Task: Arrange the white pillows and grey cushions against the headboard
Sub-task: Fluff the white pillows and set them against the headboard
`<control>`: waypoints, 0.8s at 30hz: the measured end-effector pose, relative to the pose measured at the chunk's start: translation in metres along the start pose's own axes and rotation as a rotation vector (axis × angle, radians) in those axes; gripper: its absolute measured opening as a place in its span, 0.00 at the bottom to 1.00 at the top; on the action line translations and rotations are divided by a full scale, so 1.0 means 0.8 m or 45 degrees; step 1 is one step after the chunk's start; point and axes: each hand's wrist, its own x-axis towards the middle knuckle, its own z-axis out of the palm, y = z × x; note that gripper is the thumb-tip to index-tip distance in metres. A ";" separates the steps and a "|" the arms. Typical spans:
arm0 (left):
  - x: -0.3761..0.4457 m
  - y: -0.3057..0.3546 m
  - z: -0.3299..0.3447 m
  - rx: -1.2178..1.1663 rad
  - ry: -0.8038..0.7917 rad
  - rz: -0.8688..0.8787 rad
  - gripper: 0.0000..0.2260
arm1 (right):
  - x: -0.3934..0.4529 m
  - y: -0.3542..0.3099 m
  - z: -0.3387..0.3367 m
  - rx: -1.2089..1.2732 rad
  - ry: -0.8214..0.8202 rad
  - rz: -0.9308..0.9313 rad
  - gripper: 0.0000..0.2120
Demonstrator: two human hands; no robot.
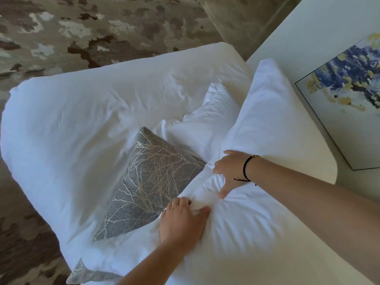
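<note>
1. One wide bed under a rumpled white duvet (pixel 86 112) fills most of what I see, with patterned brown and grey carpet (pixel 82 27) beyond its far edge.
2. A pale cream padded headboard (pixel 312 145) runs along my right, and above it on the white wall hangs a framed abstract painting in blue and yellow (pixel 345 95).
3. The big white pillow (pixel 257 223) lies nearest me, leaning toward the headboard; its cover is bunched into folds where I hold it.
4. A second white pillow (pixel 267 112) stands tilted against the headboard, just behind the first and touching it.
5. Another crumpled white pillow (pixel 205 120) lies flat on the duvet beside it.
6. A square grey fabric cushion stitched with pale branch lines (pixel 152 182) lies on the duvet, its right corner tucked under the big pillow.
7. The corner of a second grey cushion (pixel 82 274) pokes out from under white bedding at the bottom edge.
8. My right hand (pixel 230 171), with a black cord bracelet (pixel 245 167) at the wrist, has its fingers curled into the pillow's cover, gripping a fold.
9. My left hand (pixel 181 219), wearing a thin ring (pixel 175 202), pinches the same bunched fabric between thumb and fingers.
</note>
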 end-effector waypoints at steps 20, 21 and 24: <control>-0.263 0.102 0.097 0.152 0.099 0.616 0.10 | -0.321 -0.108 0.302 0.582 0.918 0.638 0.21; -0.277 0.117 0.097 0.178 0.115 0.687 0.10 | -0.347 -0.113 0.320 0.649 0.966 0.679 0.21; -0.319 0.158 0.093 0.335 0.185 0.927 0.10 | -0.420 -0.133 0.375 0.861 1.103 0.816 0.21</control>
